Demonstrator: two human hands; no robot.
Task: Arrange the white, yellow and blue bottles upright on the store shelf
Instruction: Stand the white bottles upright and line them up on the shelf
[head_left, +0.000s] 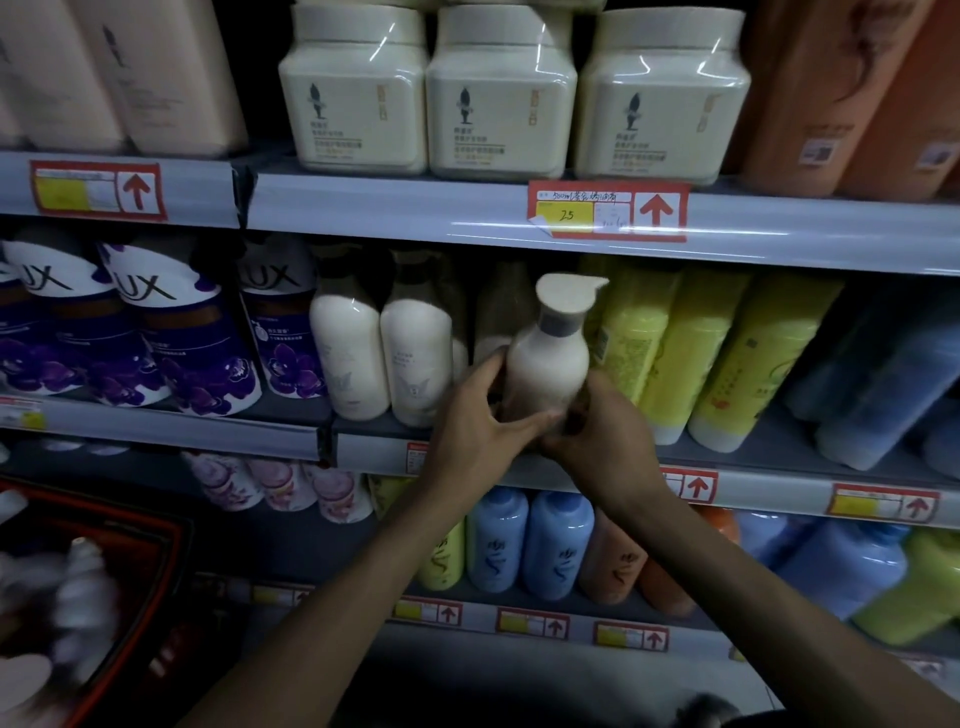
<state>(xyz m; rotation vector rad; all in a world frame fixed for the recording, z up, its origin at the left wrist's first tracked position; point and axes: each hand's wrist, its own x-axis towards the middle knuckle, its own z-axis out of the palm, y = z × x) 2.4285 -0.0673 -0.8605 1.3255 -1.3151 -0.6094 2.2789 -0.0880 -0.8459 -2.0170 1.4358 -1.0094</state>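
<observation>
White bottle (548, 364) upright at front of middle shelf (769, 486): cream body, grey collar, flat pale pump cap, spout toward 3 o'clock. Base hidden by hands; resting or lifted, cannot tell. Left hand (483, 410) wraps lower body from 9 o'clock. Right hand (597, 441) clasps base from 4 o'clock. Matching white bottles (348, 353) at 9 o'clock, yellow bottles (670, 353) at 3 o'clock, blue bottles (878, 384) beyond.

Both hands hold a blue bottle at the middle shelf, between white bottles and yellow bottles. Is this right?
No. The head view shows the held bottle is white, not blue. The left hand and right hand hold it between the white bottles and yellow bottles.
</observation>
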